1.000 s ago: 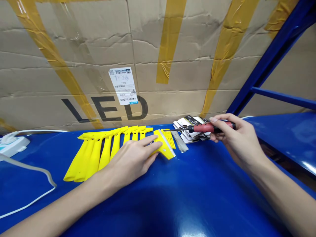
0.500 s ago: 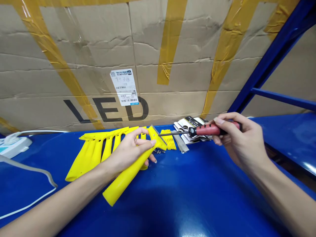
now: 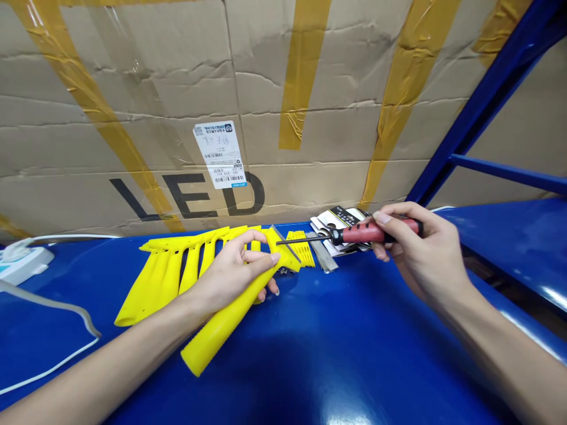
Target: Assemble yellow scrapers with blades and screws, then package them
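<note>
Currently, 2 bare hands are working above a blue table (image 3: pixel 319 360); clock directions are running from the head of the held scraper, low-centre of view

Left hand (image 3: pixel 233 268): thumb and forefinger are pinching the yellow scraper (image 3: pixel 225 321) at its neck, the other fingers showing below the handle, slightly apart. Scraper is tilting, head upward, handle running out between 7 and 8 o'clock

Right hand (image 3: pixel 419 248), 3 o'clock: thumb and forefinger are pinching the red-and-black handle of a screwdriver (image 3: pixel 363 233), remaining fingers curling beneath. Shaft is pointing toward 9, tip meeting the scraper head; cannot tell whether it is sitting in a screw

Surroundings: a row of yellow scrapers (image 3: pixel 166 283) is lying side by side at 9, partly behind the left hand. Small screws (image 3: pixel 284 271) are resting just at 6. Close by at 3, small yellow pieces (image 3: pixel 301 249) are lying beside grey metal strips (image 3: pixel 323 255); printed cards (image 3: pixel 332 218) are overlapping at 2. A taped cardboard box (image 3: pixel 266 77), marked LED, is standing at 12
</note>
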A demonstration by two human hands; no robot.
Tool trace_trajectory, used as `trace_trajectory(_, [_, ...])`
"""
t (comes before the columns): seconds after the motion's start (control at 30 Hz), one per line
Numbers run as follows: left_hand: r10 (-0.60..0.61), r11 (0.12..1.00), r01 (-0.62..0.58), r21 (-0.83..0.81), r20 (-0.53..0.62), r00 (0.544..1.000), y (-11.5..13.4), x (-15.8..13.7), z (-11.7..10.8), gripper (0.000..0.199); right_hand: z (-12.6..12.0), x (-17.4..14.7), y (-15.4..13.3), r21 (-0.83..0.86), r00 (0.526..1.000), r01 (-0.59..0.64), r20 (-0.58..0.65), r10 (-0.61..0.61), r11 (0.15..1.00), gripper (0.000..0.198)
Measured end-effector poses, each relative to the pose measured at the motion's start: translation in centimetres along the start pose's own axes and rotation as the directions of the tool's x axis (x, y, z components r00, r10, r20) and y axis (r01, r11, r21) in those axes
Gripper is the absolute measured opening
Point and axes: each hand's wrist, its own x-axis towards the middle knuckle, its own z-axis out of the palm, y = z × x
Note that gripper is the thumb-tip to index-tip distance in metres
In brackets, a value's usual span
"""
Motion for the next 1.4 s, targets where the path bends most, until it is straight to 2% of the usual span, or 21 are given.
trace_trajectory(0.33, [-0.008, 0.999, 0.008, -0.035, 0.003, 1.0, -0.3, 0.1, -0.1, 0.037, -0.1, 0.1, 0.2, -0.053, 0.999, 0.032, 0.005, -0.032, 0.998, 0.017])
trace_trajectory(0.4, [0.002, 1.0, -0.002, -0.026, -0.007, 1.0, -0.4, 0.1, 0.0, 0.035, -0.1, -0.1, 0.0, -0.141, 0.997, 0.071, 0.017, -0.07, 0.987, 0.018])
trace_trajectory(0.47, [0.027, 1.0, -0.027, -0.007, -0.035, 0.999, -0.4, 0.0, 0.2, 0.033, -0.1, -0.5, -0.5, -0.332, 0.986, 0.163, 0.016, -0.168, 0.929, 0.024])
trace_trajectory(0.53, [0.063, 0.998, -0.063, 0.007, -0.081, 0.995, -0.3, -0.2, 0.4, 0.032, 0.0, -1.0, -1.2, -0.527, 0.964, 0.233, 0.017, -0.264, 0.817, 0.034])
trace_trajectory(0.6, [0.098, 0.995, -0.096, 0.017, -0.135, 0.986, -0.2, -0.4, 0.6, 0.031, 0.1, -1.3, -1.8, -0.597, 0.964, 0.231, 0.033, -0.265, 0.768, 0.039])
trace_trajectory(0.67, [0.126, 0.992, -0.122, 0.034, -0.172, 0.977, 0.0, -0.6, 0.8, 0.031, 0.0, -1.3, -2.0, -0.584, 0.963, 0.257, 0.09, -0.253, 0.77, 0.03])
trace_trajectory(0.73, [0.139, 0.99, -0.13, 0.058, -0.174, 0.975, 0.0, -0.7, 1.1, 0.029, -0.3, -1.0, -1.8, -0.506, 0.938, 0.345, 0.164, -0.305, 0.79, 0.018])
trace_trajectory(0.8, [0.131, 0.99, -0.122, 0.069, -0.151, 0.98, -0.1, -0.7, 1.5, 0.027, -0.8, -0.7, -1.4, -0.39, 0.919, 0.393, 0.2, -0.34, 0.833, 0.022])
trace_trajectory(0.87, [0.111, 0.992, -0.102, 0.07, -0.133, 0.985, -0.2, -0.6, 1.7, 0.026, -1.1, -0.4, -1.2, -0.332, 0.942, 0.324, 0.204, -0.268, 0.886, 0.019])
trace_trajectory(0.93, [0.104, 0.993, -0.094, 0.07, -0.141, 0.985, -0.3, -0.6, 1.8, 0.025, -1.3, -0.4, -1.1, -0.358, 0.958, 0.266, 0.199, -0.205, 0.895, 0.021])
trace_trajectory(1.0, [0.113, 0.992, -0.103, 0.073, -0.159, 0.981, -0.3, -0.5, 1.7, 0.026, -1.2, -0.4, -1.0, -0.339, 0.946, 0.308, 0.21, -0.248, 0.889, 0.019])
trace_trajectory(1.07, [0.123, 0.991, -0.111, 0.078, -0.17, 0.978, -0.2, -0.5, 1.4, 0.028, -1.1, -0.5, -0.9, -0.206, 0.927, 0.335, 0.247, -0.282, 0.92, 0.039])
trace_trajectory(1.1, [0.123, 0.991, -0.111, 0.079, -0.171, 0.977, -0.2, -0.5, 1.2, 0.028, -1.1, -0.4, -0.9, -0.156, 0.93, 0.3, 0.266, -0.253, 0.941, 0.041])
trace_trajectory(1.2, [0.117, 0.991, -0.103, 0.086, -0.167, 0.979, -0.2, -0.7, 1.2, 0.028, -1.1, -0.4, -0.6, -0.201, 0.965, 0.164, 0.236, -0.115, 0.966, 0.026])
trace_trajectory(1.27, [0.113, 0.991, -0.099, 0.094, -0.159, 0.981, -0.2, -0.8, 1.4, 0.027, -1.1, -0.2, -0.4, -0.225, 0.965, 0.211, 0.203, -0.166, 0.951, 0.026])
trace_trajectory(1.33, [0.106, 0.99, -0.091, 0.109, -0.15, 0.983, -0.3, -0.9, 1.6, 0.025, -1.3, -0.1, -0.4, -0.136, 0.944, 0.266, 0.235, -0.23, 0.954, 0.04])
trace_trajectory(1.4, [0.095, 0.99, -0.077, 0.121, -0.146, 0.985, -0.3, -0.8, 1.8, 0.023, -1.4, 0.0, -0.5, -0.138, 0.943, 0.229, 0.277, -0.184, 0.964, 0.026])
